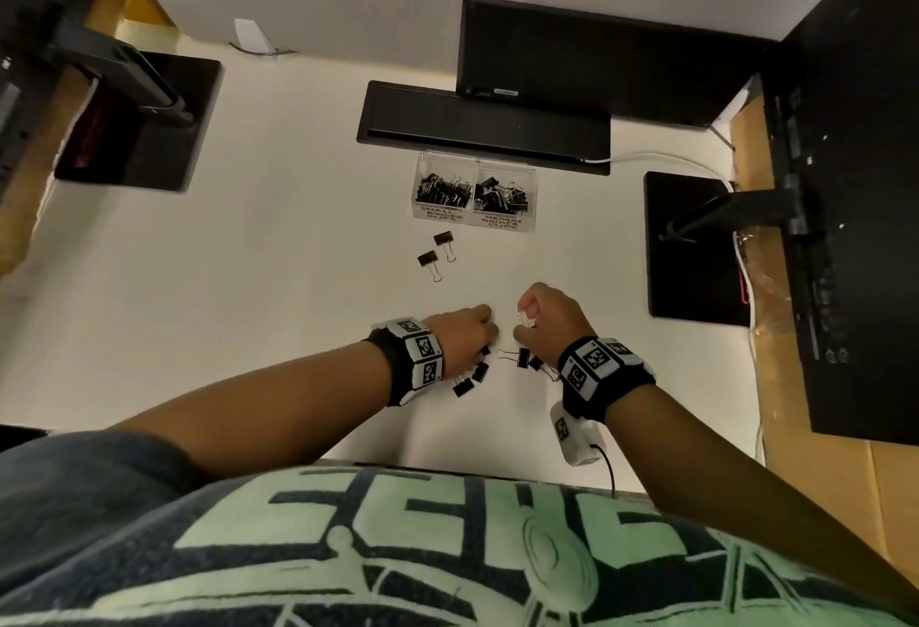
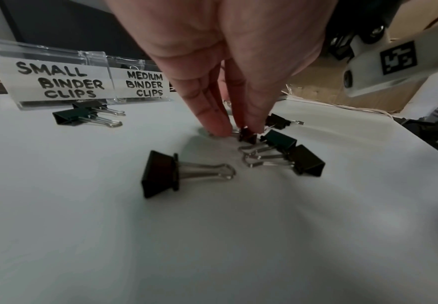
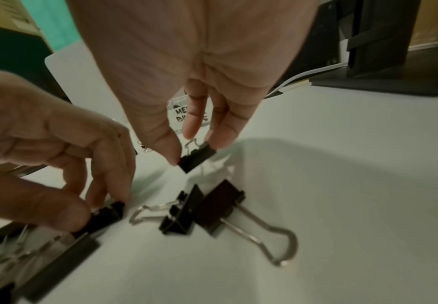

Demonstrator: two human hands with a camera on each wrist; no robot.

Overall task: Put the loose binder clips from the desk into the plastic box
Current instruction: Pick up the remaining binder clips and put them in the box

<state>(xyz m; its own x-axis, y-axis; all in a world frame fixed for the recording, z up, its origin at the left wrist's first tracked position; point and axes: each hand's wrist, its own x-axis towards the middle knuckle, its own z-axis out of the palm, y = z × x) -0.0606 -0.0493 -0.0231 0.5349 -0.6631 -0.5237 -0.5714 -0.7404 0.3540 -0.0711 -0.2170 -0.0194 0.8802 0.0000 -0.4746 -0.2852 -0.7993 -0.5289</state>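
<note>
A clear two-compartment plastic box [image 1: 473, 218], labelled small [image 2: 57, 80] and medium [image 2: 145, 84], holds several black binder clips. My left hand [image 1: 485, 340] reaches down to the desk and pinches a small black clip [image 2: 248, 135] lying there, also seen as the clip [image 3: 107, 212] in the right wrist view. My right hand [image 3: 197, 151] pinches another small clip [image 3: 198, 157] just above the desk. Loose clips lie under and between the hands [image 1: 519, 358], [image 2: 161, 174], [image 3: 220, 209]. Two more clips [image 1: 442, 241], [image 1: 428, 261] lie just in front of the box.
A black keyboard [image 1: 482, 126] and monitor [image 1: 597, 59] stand behind the box. Black monitor bases sit at the right [image 1: 696, 248] and far left [image 1: 144, 129]. A white cable [image 1: 661, 159] runs along the back right. The desk's near edge is at my body.
</note>
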